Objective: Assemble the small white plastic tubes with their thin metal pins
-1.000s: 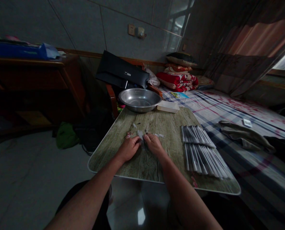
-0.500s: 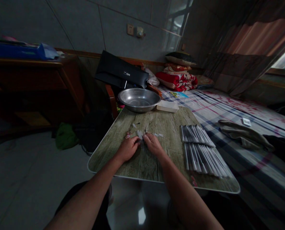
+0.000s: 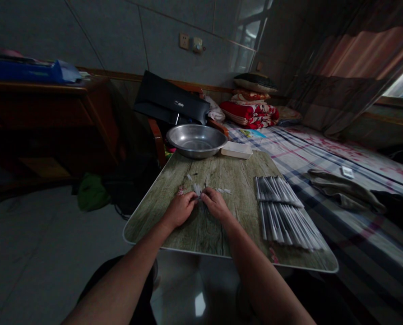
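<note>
My left hand (image 3: 179, 208) and my right hand (image 3: 216, 204) rest close together on the wood-grain table (image 3: 201, 232), fingers curled in a pinch. Between the fingertips are small white pieces (image 3: 197, 189); what exactly each hand grips is too small to make out. A few more white bits (image 3: 223, 191) lie just beyond my right hand. To the right lie rows of thin grey-and-white sticks (image 3: 282, 210), side by side.
A metal basin (image 3: 196, 140) and a white flat tray (image 3: 237, 150) stand at the table's far edge. A black monitor (image 3: 171, 103) leans on a chair behind. A bed (image 3: 323, 158) with folded blankets (image 3: 250, 113) runs along the right; a dark wooden desk (image 3: 39, 113) stands left.
Both hands stay pinched together at the same spot; only the fingertips shift slightly.
</note>
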The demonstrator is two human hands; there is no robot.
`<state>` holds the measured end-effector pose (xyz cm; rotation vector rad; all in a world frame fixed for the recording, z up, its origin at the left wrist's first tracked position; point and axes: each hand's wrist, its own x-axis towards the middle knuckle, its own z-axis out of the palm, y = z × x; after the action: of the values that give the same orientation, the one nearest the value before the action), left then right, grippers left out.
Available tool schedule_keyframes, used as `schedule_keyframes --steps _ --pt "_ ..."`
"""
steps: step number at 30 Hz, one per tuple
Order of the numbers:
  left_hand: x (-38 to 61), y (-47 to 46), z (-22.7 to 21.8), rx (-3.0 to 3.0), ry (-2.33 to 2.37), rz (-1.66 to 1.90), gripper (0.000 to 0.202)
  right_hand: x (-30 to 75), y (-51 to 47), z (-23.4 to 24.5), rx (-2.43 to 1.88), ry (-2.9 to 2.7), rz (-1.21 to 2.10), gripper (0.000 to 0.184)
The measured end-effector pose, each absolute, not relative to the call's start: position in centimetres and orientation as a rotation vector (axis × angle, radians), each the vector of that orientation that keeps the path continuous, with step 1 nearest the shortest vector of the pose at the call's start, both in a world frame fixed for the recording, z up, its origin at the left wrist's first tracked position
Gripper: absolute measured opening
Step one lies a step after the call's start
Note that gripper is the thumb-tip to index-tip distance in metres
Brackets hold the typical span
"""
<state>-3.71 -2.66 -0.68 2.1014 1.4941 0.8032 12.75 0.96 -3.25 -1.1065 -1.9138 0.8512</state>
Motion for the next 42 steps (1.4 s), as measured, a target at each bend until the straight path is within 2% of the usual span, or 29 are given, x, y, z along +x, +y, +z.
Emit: schedule_keyframes --steps 4,12,15,19,21,24,31,37,42 --pt "-3.6 -2.7 -0.8 2.126 1.492 0.792 0.015 12.7 0.9 -3.0 -1.089 -1.943 0.832 0.018" --pt "-3.3 -2.9 -0.9 2.180 1.533 0.782 0.019 12.6 0.9 -3.1 -1.162 -1.950 0.809 0.031" --pt "-3.3 -2.8 -0.9 2.116 1.541 0.888 0.019 13.0 1.0 -2.8 -1.186 -1.876 0.749 0.033" --pt "-3.9 -2.1 -1.0 1.861 1.518 1.234 0.022 14.3 1.5 -2.4 -1.422 -1.571 0.391 0.022" --pt "-4.3 -1.7 -1.1 1.665 1.494 1.367 0.026 15.0 1.8 -2.6 -1.582 -1.504 0.252 0.023" --pt "-4.7 -1.4 -1.0 1.330 1.400 1.458 0.033 15.4 2.0 -3.2 -1.767 -1.637 0.157 0.028" --pt "-4.8 -1.6 -0.7 0.869 1.164 1.537 0.037 14.3 1.4 -3.2 -1.879 -1.993 0.031 0.024" --pt "-5.0 -1.5 -0.3 0.586 1.135 1.530 0.024 14.1 1.4 -3.3 -1.880 -2.013 0.121 0.022" --pt "-5.2 -1.4 -0.2 0.399 1.058 1.567 0.011 13.9 1.7 -3.4 -1.415 -1.815 0.554 0.017"
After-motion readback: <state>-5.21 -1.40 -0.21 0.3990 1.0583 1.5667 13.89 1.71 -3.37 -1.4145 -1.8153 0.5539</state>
